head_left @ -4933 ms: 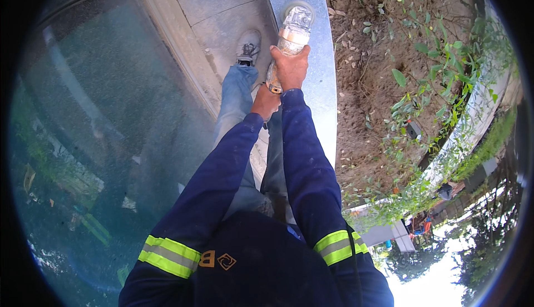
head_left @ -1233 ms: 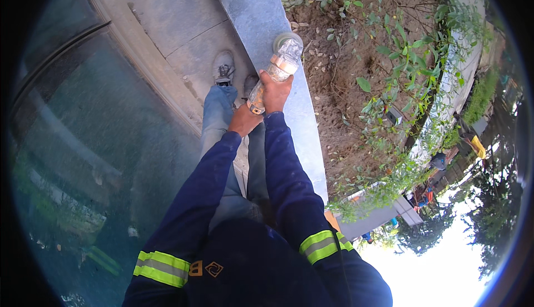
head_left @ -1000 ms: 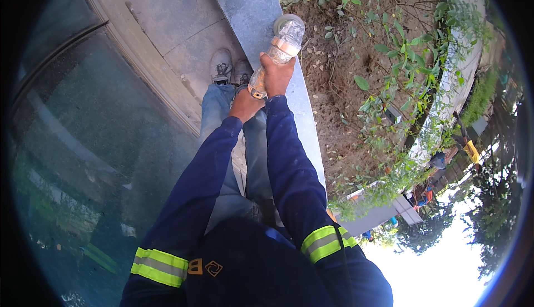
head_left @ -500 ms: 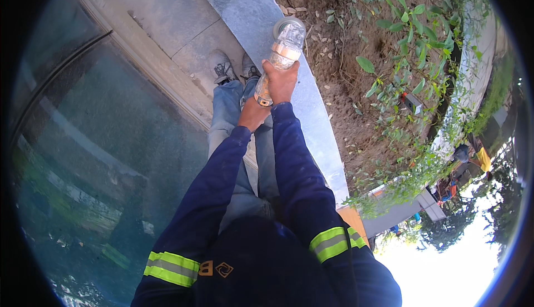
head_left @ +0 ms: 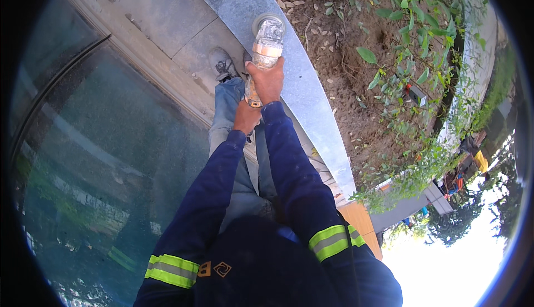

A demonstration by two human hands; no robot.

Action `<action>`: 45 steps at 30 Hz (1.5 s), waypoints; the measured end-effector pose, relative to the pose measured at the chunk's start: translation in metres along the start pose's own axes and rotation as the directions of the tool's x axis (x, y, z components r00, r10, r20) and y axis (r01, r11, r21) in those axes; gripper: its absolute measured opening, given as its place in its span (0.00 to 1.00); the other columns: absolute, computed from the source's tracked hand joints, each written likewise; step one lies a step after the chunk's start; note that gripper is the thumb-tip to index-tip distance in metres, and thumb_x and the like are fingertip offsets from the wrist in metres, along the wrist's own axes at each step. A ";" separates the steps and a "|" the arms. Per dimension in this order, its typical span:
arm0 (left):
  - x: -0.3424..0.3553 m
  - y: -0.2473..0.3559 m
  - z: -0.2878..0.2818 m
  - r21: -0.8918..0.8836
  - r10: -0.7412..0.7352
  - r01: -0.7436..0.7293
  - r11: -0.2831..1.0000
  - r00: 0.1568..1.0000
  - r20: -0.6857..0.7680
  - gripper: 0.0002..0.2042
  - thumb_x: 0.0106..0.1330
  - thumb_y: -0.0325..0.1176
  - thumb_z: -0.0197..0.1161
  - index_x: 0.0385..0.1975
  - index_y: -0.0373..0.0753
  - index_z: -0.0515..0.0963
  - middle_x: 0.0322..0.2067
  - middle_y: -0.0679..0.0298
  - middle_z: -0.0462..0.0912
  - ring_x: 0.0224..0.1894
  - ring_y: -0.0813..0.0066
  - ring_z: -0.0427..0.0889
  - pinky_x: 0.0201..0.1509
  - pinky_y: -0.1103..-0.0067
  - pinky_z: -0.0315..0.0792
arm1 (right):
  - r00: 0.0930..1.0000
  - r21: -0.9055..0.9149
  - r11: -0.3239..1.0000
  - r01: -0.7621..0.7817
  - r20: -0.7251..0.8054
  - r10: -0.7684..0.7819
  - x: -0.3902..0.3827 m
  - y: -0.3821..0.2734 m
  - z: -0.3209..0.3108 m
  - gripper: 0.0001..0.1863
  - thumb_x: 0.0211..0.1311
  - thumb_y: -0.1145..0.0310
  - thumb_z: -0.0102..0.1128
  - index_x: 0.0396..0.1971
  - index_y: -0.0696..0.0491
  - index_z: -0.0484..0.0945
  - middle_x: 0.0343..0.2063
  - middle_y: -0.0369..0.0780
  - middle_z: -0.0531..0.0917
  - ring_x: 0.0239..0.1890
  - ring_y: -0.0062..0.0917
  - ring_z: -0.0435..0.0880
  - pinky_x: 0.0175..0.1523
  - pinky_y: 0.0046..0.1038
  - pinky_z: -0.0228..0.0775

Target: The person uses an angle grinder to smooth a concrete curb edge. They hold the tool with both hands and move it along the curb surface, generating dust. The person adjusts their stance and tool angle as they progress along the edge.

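Note:
Both my hands grip a dusty angle grinder (head_left: 268, 47) with an orange band and a round disc (head_left: 268, 24) at its far end. My right hand (head_left: 268, 80) wraps round the body just behind the band. Closer to me, my left hand (head_left: 246, 116) is closed on the rear of the handle. The disc lies over the grey stone ledge (head_left: 308, 92), near its soil-side edge; whether it touches the stone or spins, I cannot tell. My fingers partly hide the handle.
Right of the ledge is a planting bed of brown soil (head_left: 334, 65) with leafy plants (head_left: 420, 34) and a small grey box (head_left: 416, 95). Glass panels (head_left: 111, 140) stand on the left. My shoe (head_left: 222, 62) rests on the paving (head_left: 183, 20) beside the ledge.
The grinder and both hands have shifted left, with the disc moving across the ledge and slightly away from me. My grip stays the same.

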State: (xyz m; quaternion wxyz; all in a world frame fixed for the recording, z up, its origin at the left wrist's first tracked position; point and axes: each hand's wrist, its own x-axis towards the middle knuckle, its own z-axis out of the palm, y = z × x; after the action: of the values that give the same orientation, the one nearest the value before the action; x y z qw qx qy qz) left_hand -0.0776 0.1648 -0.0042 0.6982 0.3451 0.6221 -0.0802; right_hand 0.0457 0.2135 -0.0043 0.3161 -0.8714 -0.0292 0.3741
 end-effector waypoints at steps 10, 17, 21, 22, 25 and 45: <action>0.024 0.022 0.002 -0.081 0.018 -0.017 0.997 1.000 0.008 0.05 0.64 0.25 0.67 0.36 0.32 0.80 0.22 0.65 0.81 0.18 0.75 0.79 0.19 0.73 0.69 | 0.997 0.026 0.997 0.077 0.007 -0.077 0.029 -0.013 0.006 0.39 0.46 0.53 0.81 0.51 0.60 0.70 0.40 0.57 0.88 0.45 0.55 0.89 0.52 0.48 0.79; -0.005 -0.002 -0.006 -0.112 0.225 -0.238 0.965 0.967 -0.120 0.04 0.66 0.24 0.64 0.38 0.32 0.80 0.22 0.66 0.81 0.18 0.76 0.79 0.20 0.73 0.69 | 0.991 -0.137 0.991 -0.005 0.134 0.023 -0.006 -0.018 0.015 0.40 0.45 0.51 0.81 0.52 0.58 0.70 0.41 0.57 0.88 0.46 0.55 0.89 0.53 0.48 0.78; -0.006 -0.010 -0.001 -0.015 0.000 0.000 1.000 1.000 0.027 0.08 0.66 0.28 0.67 0.41 0.32 0.81 0.24 0.65 0.83 0.18 0.77 0.78 0.22 0.73 0.71 | 1.000 -0.032 0.999 -0.011 -0.012 0.010 -0.007 0.008 0.001 0.40 0.45 0.53 0.82 0.52 0.60 0.70 0.41 0.56 0.88 0.46 0.54 0.89 0.53 0.48 0.79; -0.006 -0.005 0.002 0.003 -0.014 0.014 1.000 0.998 0.063 0.09 0.65 0.29 0.68 0.42 0.32 0.82 0.24 0.65 0.83 0.19 0.77 0.79 0.23 0.73 0.71 | 0.999 -0.011 1.000 -0.005 -0.042 0.005 -0.003 0.014 -0.005 0.40 0.45 0.53 0.82 0.52 0.60 0.70 0.41 0.57 0.88 0.46 0.54 0.89 0.52 0.48 0.79; -0.003 0.012 0.015 0.071 -0.057 0.049 0.996 0.992 0.111 0.14 0.63 0.34 0.73 0.43 0.32 0.82 0.25 0.64 0.84 0.21 0.76 0.81 0.25 0.72 0.73 | 0.993 0.025 1.000 0.012 -0.120 -0.009 0.011 0.023 -0.020 0.39 0.46 0.54 0.81 0.51 0.61 0.70 0.40 0.57 0.88 0.45 0.54 0.89 0.51 0.48 0.79; 0.008 0.009 0.021 0.027 0.007 -0.012 1.000 0.987 0.158 0.13 0.63 0.34 0.72 0.41 0.33 0.83 0.24 0.63 0.84 0.18 0.74 0.79 0.22 0.73 0.70 | 0.990 0.019 0.999 0.037 -0.137 -0.035 0.020 0.020 -0.025 0.40 0.46 0.54 0.81 0.52 0.62 0.70 0.42 0.57 0.87 0.46 0.55 0.88 0.53 0.49 0.78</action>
State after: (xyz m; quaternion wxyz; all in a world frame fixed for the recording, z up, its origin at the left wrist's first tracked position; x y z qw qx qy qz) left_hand -0.0543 0.1621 -0.0086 0.7408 0.3503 0.5620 -0.1126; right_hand 0.0728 0.1901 -0.0153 0.3332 -0.8909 -0.0192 0.3080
